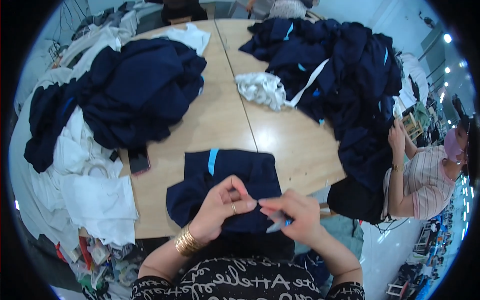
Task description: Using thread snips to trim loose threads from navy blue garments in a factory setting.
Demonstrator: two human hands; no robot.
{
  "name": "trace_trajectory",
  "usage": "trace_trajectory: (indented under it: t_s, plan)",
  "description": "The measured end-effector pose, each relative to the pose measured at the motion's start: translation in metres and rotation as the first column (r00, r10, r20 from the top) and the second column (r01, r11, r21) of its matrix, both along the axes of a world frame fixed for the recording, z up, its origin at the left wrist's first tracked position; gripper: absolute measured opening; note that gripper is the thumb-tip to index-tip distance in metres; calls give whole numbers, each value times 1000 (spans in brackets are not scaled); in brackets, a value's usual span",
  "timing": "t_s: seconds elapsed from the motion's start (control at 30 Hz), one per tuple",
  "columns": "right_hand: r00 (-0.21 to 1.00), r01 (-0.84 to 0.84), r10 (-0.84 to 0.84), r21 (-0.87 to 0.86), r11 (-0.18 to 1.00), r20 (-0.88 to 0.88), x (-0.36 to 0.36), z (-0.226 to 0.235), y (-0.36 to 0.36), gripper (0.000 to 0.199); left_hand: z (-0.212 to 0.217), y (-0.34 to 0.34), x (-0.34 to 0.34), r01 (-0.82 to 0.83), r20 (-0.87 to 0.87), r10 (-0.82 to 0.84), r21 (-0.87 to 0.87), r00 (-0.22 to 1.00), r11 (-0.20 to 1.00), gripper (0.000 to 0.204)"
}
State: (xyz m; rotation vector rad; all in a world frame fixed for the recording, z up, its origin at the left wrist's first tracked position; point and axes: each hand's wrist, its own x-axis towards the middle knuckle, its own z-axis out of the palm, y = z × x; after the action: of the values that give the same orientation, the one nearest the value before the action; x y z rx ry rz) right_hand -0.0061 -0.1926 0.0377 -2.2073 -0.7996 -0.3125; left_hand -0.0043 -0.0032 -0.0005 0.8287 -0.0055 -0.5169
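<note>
My left hand, with gold bangles at the wrist, is closed in a pinch over the near part of a folded navy garment. What its fingertips hold is too small to make out. My right hand is closed, its fingertips meeting those of the left. Tucked in its fingers is a small pair of thread snips, grey-bladed with a bit of blue. The garment lies at the table's near edge, partly hidden under my hands, and a light blue strip runs down its far side.
A heap of navy garments lies at left beside white cloth and a dark phone. At right is another navy pile, with a crumpled white cloth near it. A masked co-worker sits at the table's right.
</note>
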Motion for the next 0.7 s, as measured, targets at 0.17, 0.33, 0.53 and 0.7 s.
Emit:
trace_trajectory:
  t_s: [0.17, 0.33, 0.53, 0.7]
  plan:
    - [977, -18, 50, -157, 987, 207, -3, 0, 1, 31, 1, -1, -2, -20, 11, 20, 55, 1000, 998, 20]
    - [992, 4, 14, -145, 989, 125, -8, 2, 4, 33, 4, 0, -7, -25, 54, 22, 58, 998, 998, 20]
    - [993, -55, 50, -50, 997, -106, -16, 15, 0, 30, 0, 1, -5, -35, 53, 32, 57, 998, 998, 21]
    - [864, -296, 203, -139, 945, -461, -15, 47, -9, 35, 1, 2, -3, -54, 77, 48, 76, 996, 996, 21]
